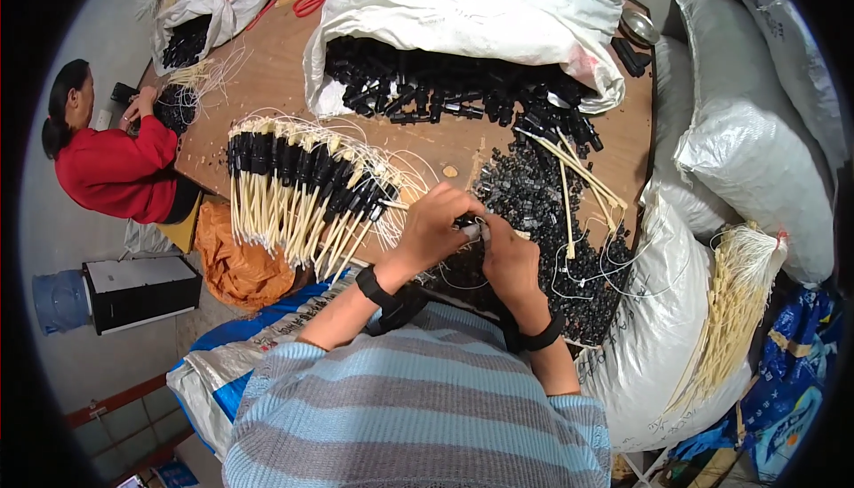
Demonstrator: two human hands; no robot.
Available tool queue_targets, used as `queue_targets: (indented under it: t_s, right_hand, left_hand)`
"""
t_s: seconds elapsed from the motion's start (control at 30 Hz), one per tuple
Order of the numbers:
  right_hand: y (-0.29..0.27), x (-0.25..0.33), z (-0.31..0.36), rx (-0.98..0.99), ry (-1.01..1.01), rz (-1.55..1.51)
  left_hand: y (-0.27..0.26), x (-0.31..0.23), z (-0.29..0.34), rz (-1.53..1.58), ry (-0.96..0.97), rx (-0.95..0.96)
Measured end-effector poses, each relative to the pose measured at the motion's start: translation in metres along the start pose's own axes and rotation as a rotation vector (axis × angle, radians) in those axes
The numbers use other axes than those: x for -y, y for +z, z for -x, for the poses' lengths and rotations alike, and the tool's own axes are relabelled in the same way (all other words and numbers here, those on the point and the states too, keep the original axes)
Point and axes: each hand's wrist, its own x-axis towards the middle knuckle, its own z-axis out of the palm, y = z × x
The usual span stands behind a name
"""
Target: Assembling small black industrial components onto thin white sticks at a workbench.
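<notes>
My left hand (434, 228) and my right hand (511, 266) meet at the table's near edge, fingertips pinched together. Between them shows part of a small black plastic piece (466, 220), mostly covered by my fingers. A short cream tube end (395, 205) pokes out beside my left hand. To the left lies a row of cream tubes with black plastic sleeves (289, 163), thin white cords trailing off them. Beside my right hand spreads a heap of small dark and clear parts (534, 199). A few loose cream tubes (567, 203) rest on that heap.
A white woven sack (471, 8) spills black plastic pieces (436, 88) at the back. Red scissors (309, 5) lie back left. Full white sacks (747, 132) line the right; a bundle of cream tubes (725, 310) hangs there. At far left a person in red (120, 163) works.
</notes>
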Motion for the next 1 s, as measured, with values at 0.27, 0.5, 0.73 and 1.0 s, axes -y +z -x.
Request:
queue_targets:
  t_s: [0.27,0.5,0.73,1.0]
  right_hand:
    - [-0.003,-0.002,0.001,-0.057,0.031,-0.093]
    - [-0.003,0.002,0.001,-0.055,0.008,-0.198]
    - [0.003,-0.004,0.004,0.022,0.144,-0.431]
    - [0.002,-0.029,0.005,-0.046,0.389,-0.447]
  left_hand:
    - [0.000,0.000,0.000,0.437,-0.252,0.020]
    - [-0.011,0.011,0.003,0.184,0.068,0.019]
    - [-0.001,0.019,0.004,0.220,-0.374,0.074]
    - [0.025,0.073,-0.021,-0.084,-0.163,0.095]
